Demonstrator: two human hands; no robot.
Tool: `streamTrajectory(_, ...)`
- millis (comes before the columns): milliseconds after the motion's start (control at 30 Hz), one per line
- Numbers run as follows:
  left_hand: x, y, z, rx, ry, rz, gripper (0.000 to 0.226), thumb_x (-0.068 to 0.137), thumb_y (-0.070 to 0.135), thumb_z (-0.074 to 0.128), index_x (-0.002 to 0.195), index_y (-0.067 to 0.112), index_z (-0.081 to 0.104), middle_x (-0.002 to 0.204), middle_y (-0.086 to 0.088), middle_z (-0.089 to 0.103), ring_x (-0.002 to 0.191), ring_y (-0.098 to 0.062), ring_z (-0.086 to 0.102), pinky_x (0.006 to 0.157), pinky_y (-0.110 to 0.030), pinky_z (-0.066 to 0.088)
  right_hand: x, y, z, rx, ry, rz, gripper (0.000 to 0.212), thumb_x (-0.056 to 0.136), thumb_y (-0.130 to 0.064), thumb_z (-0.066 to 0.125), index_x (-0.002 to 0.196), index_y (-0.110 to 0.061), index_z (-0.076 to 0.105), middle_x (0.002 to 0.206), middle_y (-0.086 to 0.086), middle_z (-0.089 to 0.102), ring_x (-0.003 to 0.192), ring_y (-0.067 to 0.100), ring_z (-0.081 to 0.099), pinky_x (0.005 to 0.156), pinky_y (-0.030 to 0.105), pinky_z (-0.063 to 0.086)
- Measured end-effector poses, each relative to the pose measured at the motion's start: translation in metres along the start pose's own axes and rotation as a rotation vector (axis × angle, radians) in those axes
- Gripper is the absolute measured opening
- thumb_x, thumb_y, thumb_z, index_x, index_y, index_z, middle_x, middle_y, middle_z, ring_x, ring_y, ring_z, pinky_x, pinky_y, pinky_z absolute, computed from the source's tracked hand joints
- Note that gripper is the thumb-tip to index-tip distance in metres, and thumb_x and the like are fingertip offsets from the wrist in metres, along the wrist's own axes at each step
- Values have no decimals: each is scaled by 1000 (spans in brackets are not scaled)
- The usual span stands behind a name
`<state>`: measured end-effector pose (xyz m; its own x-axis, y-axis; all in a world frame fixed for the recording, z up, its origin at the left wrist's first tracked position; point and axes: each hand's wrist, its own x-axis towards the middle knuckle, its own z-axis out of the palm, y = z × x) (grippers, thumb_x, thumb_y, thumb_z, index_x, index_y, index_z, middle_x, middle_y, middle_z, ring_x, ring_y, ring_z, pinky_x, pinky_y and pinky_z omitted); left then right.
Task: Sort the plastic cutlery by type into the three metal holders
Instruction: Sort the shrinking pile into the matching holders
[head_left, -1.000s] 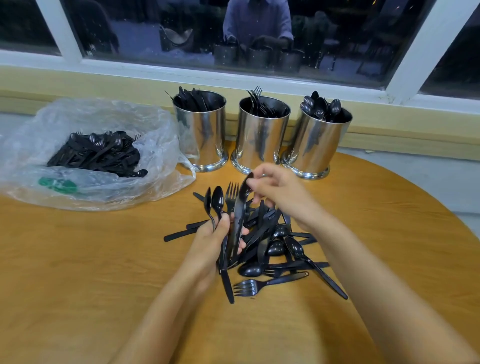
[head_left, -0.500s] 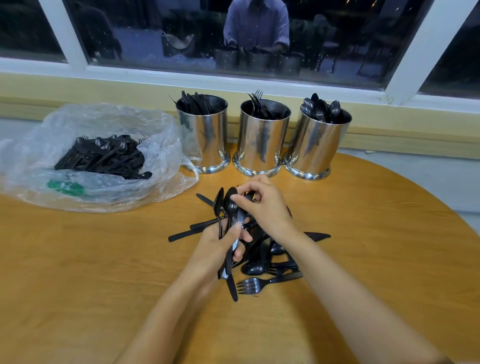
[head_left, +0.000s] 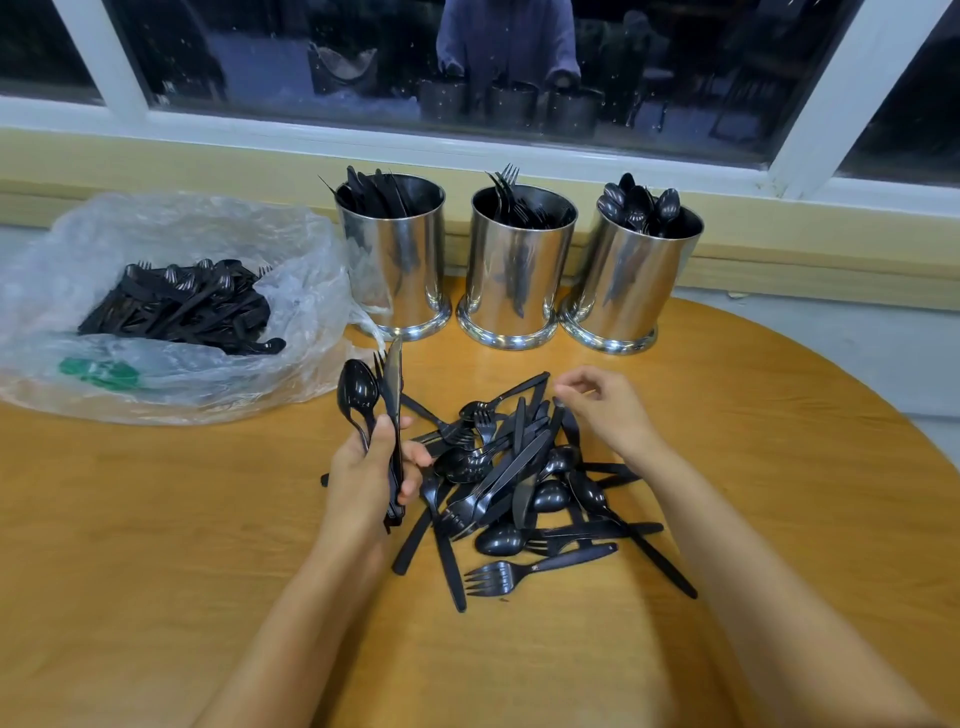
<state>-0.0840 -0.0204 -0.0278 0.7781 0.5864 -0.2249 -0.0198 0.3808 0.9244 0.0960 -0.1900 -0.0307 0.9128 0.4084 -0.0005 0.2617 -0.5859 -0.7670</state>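
A clear plastic bag (head_left: 291, 270) lies at the left of the round wooden table (head_left: 156, 545), open at the top. A heap of black plastic cutlery (head_left: 176, 309) sits inside it, and something green (head_left: 98, 371) shows through the film near its front.

Just right of the bag, three shiny metal holders stand in a row at the table's far edge, close together. The left holder (head_left: 395, 270) has knives in it, the middle holder (head_left: 519, 280) has forks, and the right holder (head_left: 631, 283) has spoons.

In front of the left holder, the left hand (head_left: 363, 478) is raised above the table. It grips a small upright bundle by the handles: a spoon (head_left: 357, 387), a knife (head_left: 393, 374), and fork tines just showing between them.

To its right, a loose pile of cutlery (head_left: 519, 483) lies on the table in front of the holders, with knives, forks and spoons crossed over one another. A single fork (head_left: 524, 571) lies at the near edge of the pile.

The right hand (head_left: 602, 410) hovers over the far right side of the pile. Its fingers are loosely curled, the thumb and forefinger are close together, and nothing is visible in its grasp.
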Motion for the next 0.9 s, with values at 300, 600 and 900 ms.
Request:
streamTrajectory(300, -1, -3, 5, 21, -38, -30, 26, 106, 23, 38, 103, 10, 60, 72, 0, 64, 46, -8, 46, 44, -19, 37, 10, -19, 21, -2, -279, 55, 15, 85, -27, 72, 93, -15, 69, 79, -4, 59, 72, 8, 53, 66, 20, 44)
streamTrajectory(600, -5, -4, 3, -27, -23, -11, 28, 107, 21, 34, 103, 10, 59, 67, -1, 50, 44, -6, 37, 43, -18, 31, 8, -43, -50, 590, 86, 55, 7, 92, -2, 61, 93, -8, 57, 90, 12, 62, 67, 9, 69, 66, 17, 56)
streamTrajectory(900, -24, -5, 21, 30, -37, -4, 28, 104, 32, 41, 111, 13, 60, 61, 8, 41, 46, -4, 31, 44, -16, 28, -86, -53, -7, 987, -78, 342, 19, 87, -12, 65, 105, -9, 65, 80, 0, 58, 67, 7, 52, 54, 17, 46)
